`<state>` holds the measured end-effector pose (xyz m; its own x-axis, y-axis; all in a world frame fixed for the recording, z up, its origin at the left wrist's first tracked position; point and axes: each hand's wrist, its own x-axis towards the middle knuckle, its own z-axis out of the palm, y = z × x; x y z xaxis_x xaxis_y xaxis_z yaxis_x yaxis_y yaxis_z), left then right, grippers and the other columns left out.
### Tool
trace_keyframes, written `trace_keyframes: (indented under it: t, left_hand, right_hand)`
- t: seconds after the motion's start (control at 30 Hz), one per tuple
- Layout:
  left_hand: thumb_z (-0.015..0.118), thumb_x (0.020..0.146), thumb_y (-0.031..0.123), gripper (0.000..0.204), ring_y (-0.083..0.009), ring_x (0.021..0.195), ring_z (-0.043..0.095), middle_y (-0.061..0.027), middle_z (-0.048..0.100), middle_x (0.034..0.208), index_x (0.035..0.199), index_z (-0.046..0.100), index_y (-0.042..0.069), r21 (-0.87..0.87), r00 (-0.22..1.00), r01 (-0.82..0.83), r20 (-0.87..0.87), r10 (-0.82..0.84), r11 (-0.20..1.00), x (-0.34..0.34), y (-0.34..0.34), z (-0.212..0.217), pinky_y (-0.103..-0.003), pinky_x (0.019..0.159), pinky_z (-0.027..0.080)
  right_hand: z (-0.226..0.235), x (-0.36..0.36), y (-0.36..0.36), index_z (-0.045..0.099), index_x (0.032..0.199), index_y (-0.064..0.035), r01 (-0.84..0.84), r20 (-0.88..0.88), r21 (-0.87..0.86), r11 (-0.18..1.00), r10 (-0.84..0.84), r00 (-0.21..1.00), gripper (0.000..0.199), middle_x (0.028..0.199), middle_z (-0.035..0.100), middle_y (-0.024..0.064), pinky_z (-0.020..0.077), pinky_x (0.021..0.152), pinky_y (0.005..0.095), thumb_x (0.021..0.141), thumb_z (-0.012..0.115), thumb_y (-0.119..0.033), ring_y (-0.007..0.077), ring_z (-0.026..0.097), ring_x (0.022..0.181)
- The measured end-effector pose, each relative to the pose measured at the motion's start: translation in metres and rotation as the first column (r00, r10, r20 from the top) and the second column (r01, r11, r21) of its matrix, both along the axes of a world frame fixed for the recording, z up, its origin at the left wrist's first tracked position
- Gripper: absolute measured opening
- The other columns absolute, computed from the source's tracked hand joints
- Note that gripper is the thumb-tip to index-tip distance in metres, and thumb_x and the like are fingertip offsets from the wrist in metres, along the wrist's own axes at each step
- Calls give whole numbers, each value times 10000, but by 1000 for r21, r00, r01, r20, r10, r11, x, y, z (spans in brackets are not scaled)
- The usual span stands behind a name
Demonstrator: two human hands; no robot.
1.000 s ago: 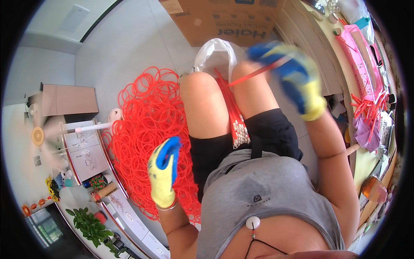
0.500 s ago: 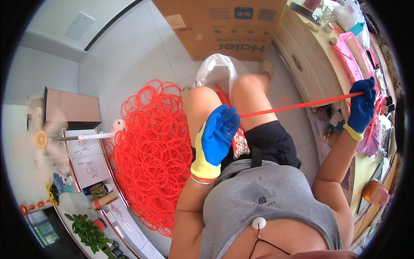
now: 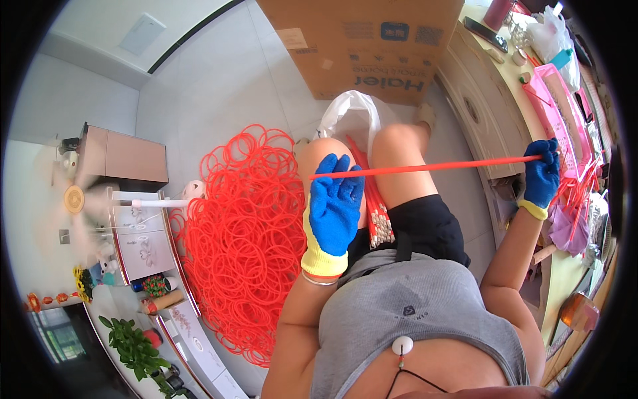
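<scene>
Stretched level above the knees, the red strip (image 3: pixel 432 166) was pinched at one end in the closed right hand (image 3: pixel 541 178) and lay across the left hand (image 3: pixel 334 206), fingers extended; even tension seemed wise to prevent kinking.

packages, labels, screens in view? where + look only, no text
Cardboard box: on the floor ahead of the knees, big, brown, with a blue label patch and dark print.
Plastic bag: between box and knees, white, open.
Phone: on the table at right, dark slab, screen off.
</scene>
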<state>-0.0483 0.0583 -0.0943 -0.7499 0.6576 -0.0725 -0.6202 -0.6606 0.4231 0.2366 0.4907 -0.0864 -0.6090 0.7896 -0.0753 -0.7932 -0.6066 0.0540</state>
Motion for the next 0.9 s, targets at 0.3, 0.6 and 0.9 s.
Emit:
trace_keyframes:
  t: [0.3,0.6,0.9]
  left_hand:
    - [550,1066,354,266,-248,1055,661,17,706,980,943,685,161,258,981,-171,-50,190,951,-32,-19,44,-519,1138,407]
    - [692,940,374,367,-257,538,579,-91,617,667,752,676,59,-80,688,80,-716,-113,994,-20,-82,101,-388,533,489]
    - [816,712,66,241,-350,812,684,-113,730,931,940,735,58,-601,65,-473,-753,-655,644,32,-76,106,-446,730,536]
  right_hand:
    - [24,-98,-91,678,1058,-45,54,120,61,997,-61,991,119,873,633,41,507,731,346,997,583,-85,181,580,746]
    - [99,-93,-169,607,715,-84,-383,377,845,373,93,922,317,637,635,104,532,539,451,943,679,-293,259,582,455]
    - [105,-126,-253,726,1050,-81,-463,342,541,-702,-319,884,292,953,719,97,551,697,394,773,767,-162,298,697,783]
